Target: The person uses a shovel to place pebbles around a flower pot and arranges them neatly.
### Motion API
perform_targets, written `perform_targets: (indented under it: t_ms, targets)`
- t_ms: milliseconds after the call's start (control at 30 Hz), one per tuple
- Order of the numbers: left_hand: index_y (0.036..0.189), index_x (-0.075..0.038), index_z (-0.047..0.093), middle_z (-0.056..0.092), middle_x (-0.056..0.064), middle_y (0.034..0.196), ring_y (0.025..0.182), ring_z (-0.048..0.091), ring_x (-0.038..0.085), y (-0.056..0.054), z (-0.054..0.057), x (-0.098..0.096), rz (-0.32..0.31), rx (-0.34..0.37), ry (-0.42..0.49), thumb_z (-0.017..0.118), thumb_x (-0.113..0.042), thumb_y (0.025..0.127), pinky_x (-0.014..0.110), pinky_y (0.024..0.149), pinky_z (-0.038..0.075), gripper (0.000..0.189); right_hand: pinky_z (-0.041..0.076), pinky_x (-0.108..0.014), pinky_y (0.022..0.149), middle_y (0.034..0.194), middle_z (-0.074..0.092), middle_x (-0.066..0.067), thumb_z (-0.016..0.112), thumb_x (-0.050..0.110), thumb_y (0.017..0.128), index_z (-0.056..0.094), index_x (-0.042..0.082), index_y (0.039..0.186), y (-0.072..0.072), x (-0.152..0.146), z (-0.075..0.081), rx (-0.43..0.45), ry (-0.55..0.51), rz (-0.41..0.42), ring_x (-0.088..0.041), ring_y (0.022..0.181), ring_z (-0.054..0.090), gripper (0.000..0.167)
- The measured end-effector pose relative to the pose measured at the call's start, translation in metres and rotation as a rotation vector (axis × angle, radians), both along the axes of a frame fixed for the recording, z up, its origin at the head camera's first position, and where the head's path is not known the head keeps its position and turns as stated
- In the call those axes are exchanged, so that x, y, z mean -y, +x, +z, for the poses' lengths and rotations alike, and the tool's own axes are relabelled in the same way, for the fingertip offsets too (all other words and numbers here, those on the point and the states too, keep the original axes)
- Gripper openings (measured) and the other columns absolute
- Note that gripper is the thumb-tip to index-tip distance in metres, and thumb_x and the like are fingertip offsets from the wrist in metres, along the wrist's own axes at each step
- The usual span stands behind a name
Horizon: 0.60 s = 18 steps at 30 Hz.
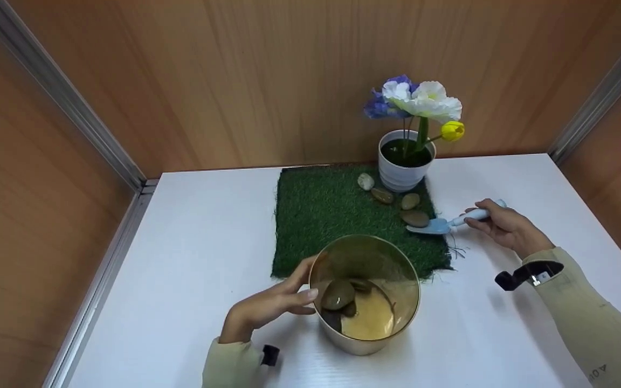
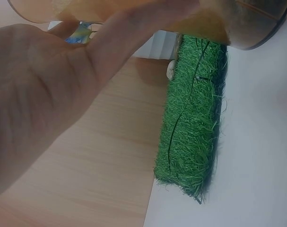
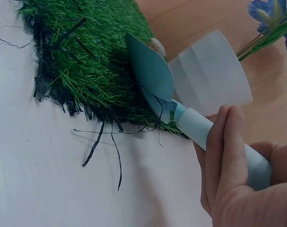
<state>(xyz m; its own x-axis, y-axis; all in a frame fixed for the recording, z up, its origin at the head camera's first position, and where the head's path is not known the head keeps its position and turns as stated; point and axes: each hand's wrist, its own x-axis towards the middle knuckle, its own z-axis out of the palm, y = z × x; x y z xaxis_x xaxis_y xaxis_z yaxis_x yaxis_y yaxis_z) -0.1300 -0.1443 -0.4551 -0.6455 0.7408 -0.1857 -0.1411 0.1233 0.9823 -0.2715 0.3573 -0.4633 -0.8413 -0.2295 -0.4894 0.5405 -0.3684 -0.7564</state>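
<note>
Pale blue, the trowel (image 1: 437,227) lies at the right edge of the green turf mat (image 1: 321,215), its handle held between the thumb and fingers of the right hand (image 1: 507,229), its blade right by a flat brown stone (image 1: 415,217). Whether the blade touches that stone or sits partly under it is hard to make out; in the right wrist view the tilted blade hides it. Three more stones (image 1: 410,201), tan, brown and whitish, lie near the foot of the white pot (image 1: 402,177), which stands at the mat's back right corner with white, blue and yellow flowers (image 1: 423,101); the right wrist view cuts most of the blooms off. The left hand (image 1: 267,307) is spread against the side of the gold bucket (image 1: 361,346); some fingertips pass out of sight behind the wall, so I cannot tell whether it grips. Inside the bucket, a large dark stone (image 1: 338,294) lies beside smaller shapes too dim to count. The bucket hides part of the mat's front edge, over the white worktop (image 1: 208,226), and the left wrist view crops its upper side.
</note>
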Motion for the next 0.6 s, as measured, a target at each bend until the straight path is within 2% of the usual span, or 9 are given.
perform_targets:
  t_ms: [333, 600]
  targets:
    - [0.171, -0.019, 0.001, 0.0, 0.019, 0.176, 0.158, 0.022, 0.045, 0.0, 0.001, 0.0, 0.002, -0.018, 0.008, 0.051, -0.043, 0.111, 0.06, 0.114, 0.046, 0.081, 0.06, -0.022, 0.088, 0.098, 0.072, -0.013, 0.043, 0.009, 0.113, 0.068, 0.0, 0.099, 0.007, -0.009, 0.007, -0.028, 0.031, 0.017, -0.02, 0.092, 0.077, 0.03]
    - [0.171, -0.021, 0.001, 0.0, 0.018, 0.176, 0.158, 0.022, 0.044, 0.0, -0.001, 0.001, 0.004, -0.013, -0.002, 0.051, -0.045, 0.111, 0.059, 0.114, 0.046, 0.082, 0.06, -0.024, 0.09, 0.101, 0.073, -0.014, 0.046, 0.009, 0.113, 0.071, -0.001, 0.098, 0.019, -0.014, 0.024, -0.066, 0.007, 0.01, -0.021, 0.096, 0.077, 0.031]
